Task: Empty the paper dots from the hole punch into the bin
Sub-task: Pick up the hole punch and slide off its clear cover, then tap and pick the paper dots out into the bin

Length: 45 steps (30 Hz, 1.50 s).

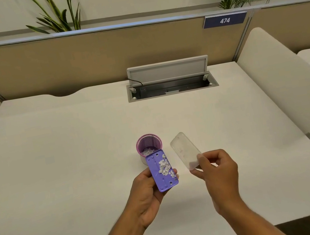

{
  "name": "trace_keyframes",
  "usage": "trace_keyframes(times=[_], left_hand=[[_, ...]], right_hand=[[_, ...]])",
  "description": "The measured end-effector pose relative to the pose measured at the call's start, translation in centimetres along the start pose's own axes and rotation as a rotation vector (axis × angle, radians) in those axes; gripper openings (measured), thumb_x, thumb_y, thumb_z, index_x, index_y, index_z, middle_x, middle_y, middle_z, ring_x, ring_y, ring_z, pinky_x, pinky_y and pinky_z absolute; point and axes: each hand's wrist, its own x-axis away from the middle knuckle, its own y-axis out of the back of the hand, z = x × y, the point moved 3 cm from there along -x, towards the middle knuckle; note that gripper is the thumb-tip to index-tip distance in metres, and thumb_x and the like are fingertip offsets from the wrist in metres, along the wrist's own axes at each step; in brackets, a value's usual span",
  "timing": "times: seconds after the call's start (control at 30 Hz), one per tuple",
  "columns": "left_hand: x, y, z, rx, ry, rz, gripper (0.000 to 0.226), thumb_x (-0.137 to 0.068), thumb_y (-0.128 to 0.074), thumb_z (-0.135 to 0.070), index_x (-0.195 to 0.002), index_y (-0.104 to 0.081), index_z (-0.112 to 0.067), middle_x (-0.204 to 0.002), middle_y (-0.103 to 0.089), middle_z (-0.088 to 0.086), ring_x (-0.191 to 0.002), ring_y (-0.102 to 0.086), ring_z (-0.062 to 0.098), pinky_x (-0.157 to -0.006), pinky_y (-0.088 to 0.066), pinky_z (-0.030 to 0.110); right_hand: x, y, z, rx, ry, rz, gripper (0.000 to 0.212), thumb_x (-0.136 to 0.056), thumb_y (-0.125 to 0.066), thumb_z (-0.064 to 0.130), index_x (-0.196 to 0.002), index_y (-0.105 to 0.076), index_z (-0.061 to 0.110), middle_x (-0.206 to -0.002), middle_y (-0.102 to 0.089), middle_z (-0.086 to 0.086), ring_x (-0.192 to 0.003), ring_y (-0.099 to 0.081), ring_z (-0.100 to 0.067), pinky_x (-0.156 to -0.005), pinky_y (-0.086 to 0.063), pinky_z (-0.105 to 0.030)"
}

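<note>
My left hand (pixel 145 194) grips the purple hole punch (pixel 159 175) with its underside facing up. A cluster of white paper dots (pixel 165 167) lies on that underside. The punch's far end overlaps the near rim of the small purple mesh bin (pixel 149 141), which stands on the white desk (pixel 75 161); some dots lie inside the bin. My right hand (pixel 219 174) pinches the clear plastic cover (pixel 185 151) by its near end, holding it up just right of the bin.
An open cable tray (pixel 172 88) with its lid raised and a black cable sits in the desk's far middle. Beige partition panels stand behind and at both sides, one carrying a "474" sign (pixel 224 20). Plants rise behind the partition.
</note>
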Motion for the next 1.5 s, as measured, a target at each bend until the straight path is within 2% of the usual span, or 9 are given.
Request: trace_keyframes(times=[0.13, 0.23, 0.43, 0.63, 0.77, 0.87, 1.0, 1.3, 1.5], left_hand=[[-0.2, 0.4, -0.1, 0.008, -0.01, 0.002, 0.039, -0.106, -0.043, 0.0, -0.11, -0.081, -0.007, -0.107, -0.079, 0.027, -0.092, -0.079, 0.039, -0.075, -0.067, 0.04], [-0.2, 0.5, -0.2, 0.02, -0.018, -0.003, 0.041, -0.105, -0.043, 0.001, -0.104, -0.083, -0.007, -0.1, -0.08, 0.023, -0.088, -0.079, 0.036, -0.075, -0.067, 0.042], [-0.3, 0.9, -0.4, 0.027, -0.036, -0.023, 0.035, -0.106, -0.043, 0.001, -0.114, -0.077, -0.003, -0.1, -0.08, 0.022, -0.087, -0.079, 0.035, -0.074, -0.067, 0.043], [-0.3, 1.6, -0.5, -0.008, -0.028, -0.05, 0.037, -0.105, -0.044, 0.0, -0.107, -0.081, -0.004, -0.099, -0.08, 0.024, -0.084, -0.079, 0.035, -0.073, -0.068, 0.041], [-0.2, 1.8, -0.3, -0.058, -0.013, -0.055, 0.037, -0.104, -0.045, -0.001, -0.109, -0.081, -0.006, -0.097, -0.081, 0.021, -0.083, -0.079, 0.034, -0.075, -0.067, 0.04], [-0.2, 1.8, -0.2, -0.075, -0.008, -0.051, 0.039, -0.104, -0.047, -0.002, -0.104, -0.084, -0.012, -0.097, -0.081, 0.019, -0.083, -0.079, 0.032, -0.076, -0.067, 0.04], [-0.4, 1.8, -0.5, -0.091, -0.022, -0.05, 0.04, -0.105, -0.046, -0.005, -0.104, -0.084, -0.016, -0.099, -0.082, 0.017, -0.085, -0.079, 0.03, -0.074, -0.066, 0.038], [-2.5, 0.7, -5.0, -0.083, -0.112, -0.012, 0.039, -0.102, -0.042, 0.002, -0.124, -0.074, -0.002, -0.12, -0.079, 0.02, -0.098, -0.077, 0.03, -0.081, -0.068, 0.039], [-4.8, 0.1, -9.6, -0.065, -0.203, -0.056, 0.034, -0.106, -0.042, -0.002, -0.116, -0.074, -0.006, -0.094, -0.083, 0.012, -0.076, -0.08, 0.023, -0.062, -0.065, 0.031]], right_hand=[[-2.0, 0.5, -3.0, 0.057, -0.138, -0.047, 0.005, -0.093, -0.071, 0.012, -0.088, -0.068, 0.011, -0.076, -0.074, -0.008, -0.062, -0.075, -0.02, -0.056, -0.061, -0.036], [-3.2, 0.5, -5.4, 0.116, -0.219, -0.079, 0.006, -0.092, -0.071, 0.014, -0.088, -0.069, 0.01, -0.072, -0.075, -0.008, -0.052, -0.069, -0.017, -0.061, -0.062, -0.041], [-4.7, 0.2, -8.8, 0.085, -0.361, -0.085, 0.007, -0.09, -0.073, 0.01, -0.09, -0.068, 0.006, -0.064, -0.076, -0.006, -0.061, -0.078, -0.026, -0.074, -0.063, -0.04], [-4.9, 1.1, -10.2, 0.254, -0.38, -0.08, 0.009, -0.087, -0.075, 0.007, -0.089, -0.066, 0.006, -0.076, -0.076, -0.012, -0.054, -0.076, -0.023, -0.067, -0.066, -0.041], [-4.8, 1.7, -10.0, 0.31, -0.401, -0.06, 0.016, -0.084, -0.078, 0.009, -0.092, -0.065, 0.007, -0.084, -0.073, -0.014, -0.052, -0.074, -0.025, -0.055, -0.063, -0.034], [-4.4, 1.6, -9.3, 0.417, -0.359, -0.034, 0.02, -0.083, -0.08, 0.021, -0.093, -0.063, 0.018, -0.088, -0.071, -0.009, -0.052, -0.069, -0.026, -0.044, -0.049, -0.026], [-3.6, 0.8, -7.8, 0.411, -0.233, 0.043, 0.016, -0.084, -0.079, 0.023, -0.09, -0.064, 0.026, -0.088, -0.067, -0.003, -0.074, -0.064, -0.019, -0.057, -0.044, -0.028], [-2.7, -3.0, -1.5, 0.332, 0.018, 0.129, 0.012, -0.088, -0.072, 0.019, -0.08, -0.071, 0.027, -0.079, -0.071, 0.025, -0.075, -0.063, 0.007, -0.063, -0.046, -0.024], [-3.2, -5.8, 2.3, 0.32, 0.154, 0.262, 0.012, -0.094, -0.067, 0.019, -0.099, -0.076, 0.025, -0.091, -0.075, 0.018, -0.084, -0.065, 0.004, -0.074, -0.051, -0.02]])
